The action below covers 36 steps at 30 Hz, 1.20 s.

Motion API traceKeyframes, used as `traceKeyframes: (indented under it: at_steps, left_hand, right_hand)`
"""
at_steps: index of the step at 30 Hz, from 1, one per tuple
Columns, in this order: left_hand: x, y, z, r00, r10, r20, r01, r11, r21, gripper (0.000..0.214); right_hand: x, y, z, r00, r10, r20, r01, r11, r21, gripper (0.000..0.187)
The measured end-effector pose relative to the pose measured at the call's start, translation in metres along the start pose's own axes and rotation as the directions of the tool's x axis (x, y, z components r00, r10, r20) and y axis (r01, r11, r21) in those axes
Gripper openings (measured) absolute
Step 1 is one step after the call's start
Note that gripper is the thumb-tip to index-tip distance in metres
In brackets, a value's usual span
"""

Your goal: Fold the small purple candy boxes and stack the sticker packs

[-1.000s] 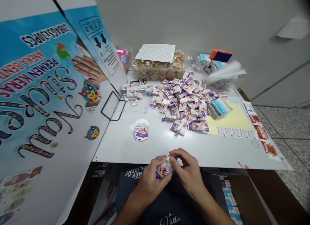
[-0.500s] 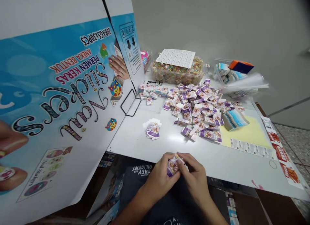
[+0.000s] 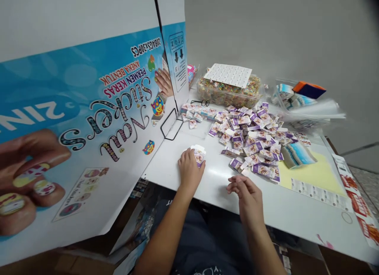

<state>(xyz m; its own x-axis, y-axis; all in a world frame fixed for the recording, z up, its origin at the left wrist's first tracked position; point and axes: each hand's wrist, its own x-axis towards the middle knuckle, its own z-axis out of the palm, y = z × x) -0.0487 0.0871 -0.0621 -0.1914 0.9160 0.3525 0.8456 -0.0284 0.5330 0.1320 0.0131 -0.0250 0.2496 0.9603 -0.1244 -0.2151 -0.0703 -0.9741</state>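
Note:
Near the front left of the table, my left hand (image 3: 190,169) is closed over a small stack of flat purple-and-white cartons (image 3: 199,153), fingers on the left side and thumb on the right. How many cartons it grips is hidden. My right hand (image 3: 248,198) hovers over the front edge, fingers loosely bent and apart, nothing seen in it. Just beyond it lies a heap of small folded purple-and-white boxes (image 3: 253,148), the nearest ones a short way from its fingertips.
A tall printed carton (image 3: 124,109) walls off the left side. Behind the heap stand a clear tub (image 3: 213,94) of colourful small pieces, with a printed sheet (image 3: 227,74) on top, and a clear bin (image 3: 308,115). A blue-striped pack (image 3: 298,154) lies on yellow paper (image 3: 325,172) at right.
Both hands were together holding a small box near my lap; it is no longer in them. My left hand moved forward onto the flat cartons, my right hand moved apart, toward the heap.

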Motion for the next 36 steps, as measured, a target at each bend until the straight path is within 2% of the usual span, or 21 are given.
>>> traceKeyframes:
  at_steps: [4,12,18,25,30,33,36]
  left_hand:
    - [0.006,-0.001,0.006,0.999,-0.039,0.023,0.040,0.999,-0.034,0.045]
    - [-0.001,-0.007,0.002,0.995,-0.095,0.023,0.097,0.988,-0.122,0.047]
    - [-0.002,-0.008,-0.003,0.993,-0.115,-0.010,0.112,0.979,-0.168,0.052]
    - [-0.011,-0.006,-0.006,0.993,-0.105,-0.046,0.092,0.969,-0.227,0.078]
    - [-0.013,-0.005,-0.006,0.993,-0.116,-0.038,0.101,0.958,-0.267,0.084]
    - [-0.014,0.000,-0.006,0.982,-0.165,-0.097,0.122,0.931,-0.345,0.085]
    - [-0.019,0.011,-0.008,0.967,-0.187,-0.175,0.090,0.887,-0.453,0.081]
  right_hand:
    - [-0.014,0.018,-0.001,0.998,0.025,0.052,-0.020,0.995,-0.093,0.029]
    - [-0.018,0.028,-0.021,1.000,0.017,0.002,-0.017,0.991,-0.132,0.026]
    - [-0.020,0.035,-0.023,0.999,0.038,-0.012,-0.039,0.993,-0.110,0.026]
    - [-0.019,0.032,-0.020,0.999,0.023,-0.043,-0.028,0.994,-0.108,0.028]
    - [-0.018,0.032,-0.022,0.999,0.017,-0.043,-0.022,0.993,-0.120,0.028]
    - [-0.018,0.030,-0.021,0.999,0.024,-0.043,-0.028,0.993,-0.113,0.028]
    - [-0.017,0.026,-0.017,0.999,0.012,-0.041,-0.015,0.997,-0.073,0.026]
